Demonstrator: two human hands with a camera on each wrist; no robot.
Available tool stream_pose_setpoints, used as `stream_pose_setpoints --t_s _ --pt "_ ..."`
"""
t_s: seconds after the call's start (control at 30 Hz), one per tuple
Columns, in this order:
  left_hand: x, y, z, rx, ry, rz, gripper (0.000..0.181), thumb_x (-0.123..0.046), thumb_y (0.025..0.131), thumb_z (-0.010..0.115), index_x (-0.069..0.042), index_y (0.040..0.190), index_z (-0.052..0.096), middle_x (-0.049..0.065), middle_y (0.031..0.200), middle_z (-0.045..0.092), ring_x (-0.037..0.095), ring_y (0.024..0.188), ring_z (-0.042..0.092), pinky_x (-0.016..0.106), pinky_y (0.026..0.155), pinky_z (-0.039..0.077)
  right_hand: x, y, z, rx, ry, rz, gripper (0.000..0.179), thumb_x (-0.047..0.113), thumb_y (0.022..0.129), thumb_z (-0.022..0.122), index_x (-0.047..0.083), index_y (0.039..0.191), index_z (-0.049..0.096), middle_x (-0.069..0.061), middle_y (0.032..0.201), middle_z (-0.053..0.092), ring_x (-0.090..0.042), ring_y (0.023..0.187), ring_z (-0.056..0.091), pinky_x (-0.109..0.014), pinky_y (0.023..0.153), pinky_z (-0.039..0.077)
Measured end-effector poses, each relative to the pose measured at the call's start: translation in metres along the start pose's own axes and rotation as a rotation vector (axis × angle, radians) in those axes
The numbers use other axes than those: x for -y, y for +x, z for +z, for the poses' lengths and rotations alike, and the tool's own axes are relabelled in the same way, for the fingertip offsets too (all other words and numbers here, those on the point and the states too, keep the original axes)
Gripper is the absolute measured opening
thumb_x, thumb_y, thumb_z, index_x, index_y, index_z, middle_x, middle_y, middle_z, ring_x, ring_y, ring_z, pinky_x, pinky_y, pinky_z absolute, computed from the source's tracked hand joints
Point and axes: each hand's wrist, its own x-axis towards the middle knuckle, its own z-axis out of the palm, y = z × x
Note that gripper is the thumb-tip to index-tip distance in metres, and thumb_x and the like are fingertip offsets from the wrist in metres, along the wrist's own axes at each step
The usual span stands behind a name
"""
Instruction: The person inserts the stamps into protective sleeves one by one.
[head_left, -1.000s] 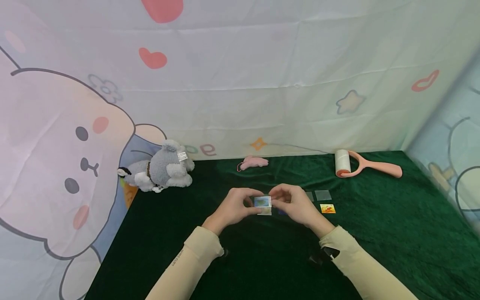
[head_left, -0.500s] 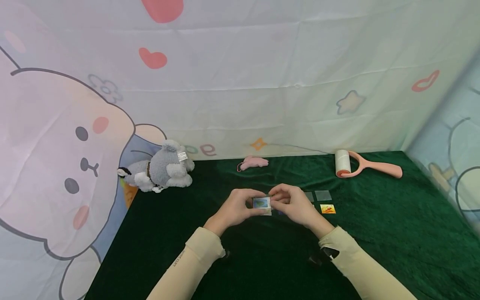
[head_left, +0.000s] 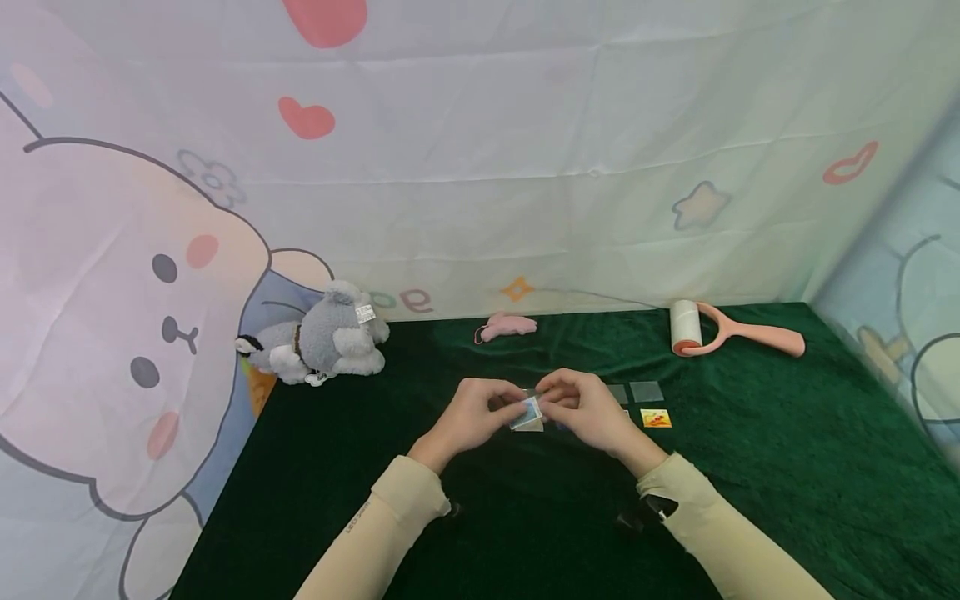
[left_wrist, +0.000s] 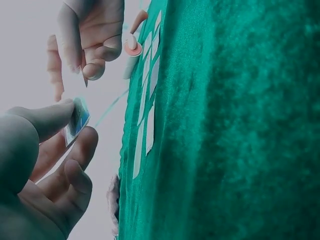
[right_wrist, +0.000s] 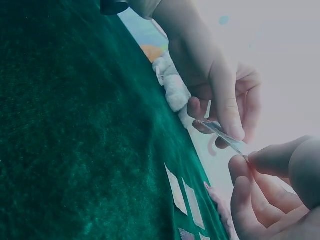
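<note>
Holds a small picture card [head_left: 532, 411] tilted between both hands, raised over the green-covered desk [head_left: 750, 467] and near the middle of its width. Pinches one end between thumb and curled fingers of the left hand [head_left: 471, 412]. Closes thumb and forefinger of the right hand [head_left: 588, 412] on the opposite end, leaving only a narrow gap between the two sets of fingertips, bridged by the card.

Has green cloth on both sides of the hands and nearer the body, running under the cream sleeves [head_left: 405, 500], out to the slanting left edge and far to the right. Meets the printed backdrop [head_left: 525, 183] along the far edge. Keeps well apart from the grey plush toy [head_left: 333, 337] at the far left corner, the pink toy [head_left: 508, 326] by the far edge and the lint roller [head_left: 738, 328] at far right. Comes nearer to a clear square [head_left: 646, 392] and an orange-yellow card [head_left: 656, 418], beside the right hand.

Reveals in the left wrist view two rows of flat pieces [left_wrist: 142, 101], partly hidden behind the hands from the head. Catches the card almost edge-on in the right wrist view, as a thin slanting strip reaching the right fingertips; gives its blue-green face from the head. Cannot tell the pale sliver [left_wrist: 82, 80] at the right fingertips, in the left wrist view, from the card's own end.
</note>
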Motion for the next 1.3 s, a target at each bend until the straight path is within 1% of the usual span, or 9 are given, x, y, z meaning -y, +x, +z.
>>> stream_pose_setpoints --t_s 0.17,0.4,0.47,0.57,0.63,0.73,0.83,1.07,1.3 --pt "0.004 -0.001 0.0 -0.01 -0.028 -0.029 0.014 -0.027 0.103 0.071 -0.02 0.113 0.077 -0.008 0.103 0.075 0.011 0.085 0.068 0.03 0.076 0.059 0.001 0.0 0.001 -0.008 -0.001 0.005 0.02 0.011 0.103 0.068 0.006 0.122 0.068 -0.01 0.11 0.075 -0.021 0.093 0.074 -0.032 0.076 0.059" --pt "0.007 -0.002 -0.003 -0.056 -0.04 -0.031 0.009 -0.023 0.101 0.074 -0.019 0.108 0.077 -0.005 0.102 0.073 0.013 0.077 0.069 0.031 0.072 0.06 0.002 0.0 0.0 -0.032 0.02 0.005 0.018 0.015 0.104 0.068 0.007 0.119 0.069 -0.011 0.108 0.075 -0.037 0.094 0.073 -0.04 0.076 0.06" --pt "0.007 -0.002 -0.004 -0.062 -0.046 -0.035 0.008 -0.023 0.101 0.074 -0.019 0.107 0.078 -0.005 0.101 0.073 0.012 0.076 0.069 0.031 0.071 0.06 0.002 0.001 0.0 -0.036 0.023 0.009 0.017 0.015 0.104 0.068 0.007 0.119 0.069 -0.011 0.107 0.075 -0.039 0.094 0.072 -0.041 0.076 0.06" --pt "0.008 -0.003 -0.006 -0.064 -0.058 -0.046 0.008 -0.024 0.101 0.074 -0.019 0.106 0.078 -0.005 0.1 0.074 0.012 0.077 0.07 0.031 0.072 0.06 0.002 0.001 -0.001 -0.036 0.018 0.021 0.018 0.016 0.104 0.068 0.008 0.119 0.07 -0.011 0.108 0.074 -0.037 0.095 0.072 -0.04 0.077 0.059" --pt "0.01 -0.003 -0.007 -0.07 -0.06 -0.06 0.007 -0.024 0.1 0.075 -0.019 0.105 0.078 -0.006 0.099 0.075 0.012 0.078 0.07 0.032 0.073 0.06 0.001 0.002 -0.001 -0.038 0.009 0.03 0.018 0.017 0.104 0.068 0.009 0.12 0.07 -0.01 0.109 0.074 -0.033 0.095 0.071 -0.04 0.079 0.059" --pt "0.014 -0.003 -0.009 -0.08 -0.055 -0.095 0.005 -0.024 0.099 0.076 -0.02 0.103 0.078 -0.007 0.096 0.076 0.013 0.079 0.07 0.033 0.075 0.06 0.0 0.002 -0.001 -0.043 -0.008 0.039 0.018 0.018 0.104 0.069 0.01 0.12 0.07 -0.009 0.11 0.074 -0.025 0.095 0.071 -0.04 0.082 0.059" --pt "0.019 -0.004 -0.01 -0.092 -0.059 -0.137 0.005 -0.024 0.099 0.077 -0.02 0.101 0.077 -0.007 0.094 0.076 0.015 0.08 0.07 0.034 0.076 0.059 -0.001 0.002 -0.001 -0.046 -0.019 0.043 0.018 0.019 0.103 0.069 0.011 0.12 0.07 -0.008 0.11 0.074 -0.022 0.095 0.071 -0.041 0.085 0.059" --pt "0.024 -0.006 -0.015 -0.128 -0.102 -0.203 0.008 -0.027 0.101 0.074 -0.019 0.101 0.078 -0.002 0.092 0.074 0.019 0.079 0.068 0.037 0.076 0.056 -0.002 0.002 -0.003 -0.045 -0.037 0.042 0.021 0.02 0.103 0.07 0.009 0.122 0.07 -0.007 0.11 0.073 -0.021 0.096 0.07 -0.042 0.088 0.059" --pt "0.028 -0.009 -0.018 -0.186 -0.082 -0.259 0.007 -0.023 0.098 0.078 -0.017 0.098 0.079 -0.002 0.09 0.075 0.018 0.077 0.066 0.034 0.072 0.055 -0.005 0.0 -0.005 -0.04 -0.032 0.038 0.026 0.019 0.103 0.069 0.003 0.124 0.068 -0.008 0.11 0.073 -0.021 0.095 0.07 -0.04 0.086 0.058"
